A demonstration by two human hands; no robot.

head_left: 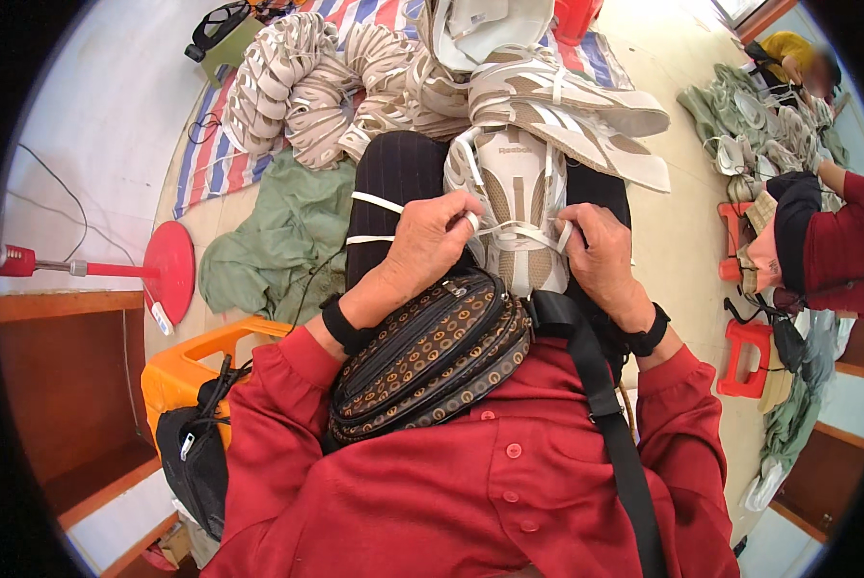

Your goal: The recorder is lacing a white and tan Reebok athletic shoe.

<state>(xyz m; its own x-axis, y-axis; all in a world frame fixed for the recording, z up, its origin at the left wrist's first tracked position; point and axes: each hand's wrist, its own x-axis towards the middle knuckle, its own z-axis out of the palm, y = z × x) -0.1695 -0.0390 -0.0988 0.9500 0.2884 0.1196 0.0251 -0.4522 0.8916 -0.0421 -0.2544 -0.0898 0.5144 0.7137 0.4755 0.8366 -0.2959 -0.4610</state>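
A beige and white shoe upper (518,175) lies across my lap, its tongue pointing away from me. White shoelace (509,231) spans its near end in a loose crossing between my hands. My left hand (430,236) is closed in a pinch on the lace at the left side of the upper. On the other side, my right hand (600,258) pinches the lace too, with fingers curled. Two white strips (378,202) lie across my left thigh. More beige uppers (567,120) rest over my right knee, beyond the one between my hands.
Curving rows of stacked uppers (302,87) sit on a striped sheet (215,164) ahead. A patterned waist bag (432,361) lies against my lap. Green cloth (282,231) and an orange stool (176,371) are at left. Another person (841,241) sits at right near piled shoes.
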